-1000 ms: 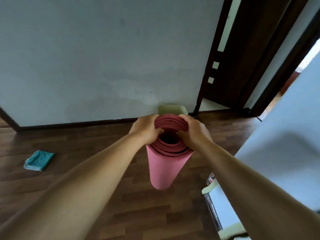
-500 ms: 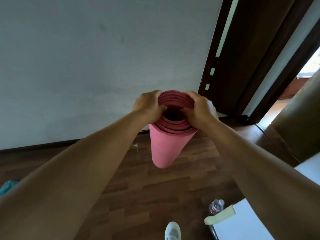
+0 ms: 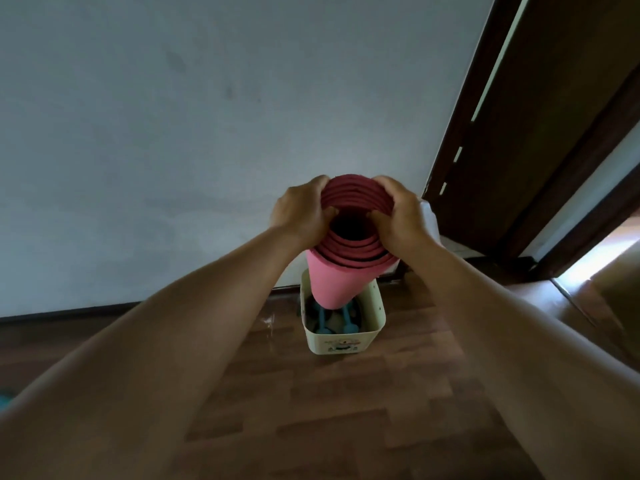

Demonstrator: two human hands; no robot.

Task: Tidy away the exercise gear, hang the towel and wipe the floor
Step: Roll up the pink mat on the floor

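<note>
Half a second ago the rolled mat (image 3: 341, 282) hung over bare floor; now a cream bin (image 3: 375, 318) has come into view at the middle of the frame, against the wall, and the mat's lower end sits at or just inside its mouth — whether it touches the bottom cannot be told. Both hands are clamped on the mat's upper rim: the left hand (image 3: 299, 211) curls over its left edge, the right hand (image 3: 401, 216) over its right, thumbs tucked into the hollow core. The mat stands nearly upright, leaning slightly toward the wall.

Blue dumbbells (image 3: 337, 322) already lie in the bin, so part of the gear looks stowed. By my reading the mat is nearly put away, needing only to be lowered and let go. A sliver of teal cloth (image 3: 4, 400) shows at the lower left edge — possibly the towel, not yet hung. Wiping the wooden floor (image 3: 346, 410) also seems left to do.
</note>
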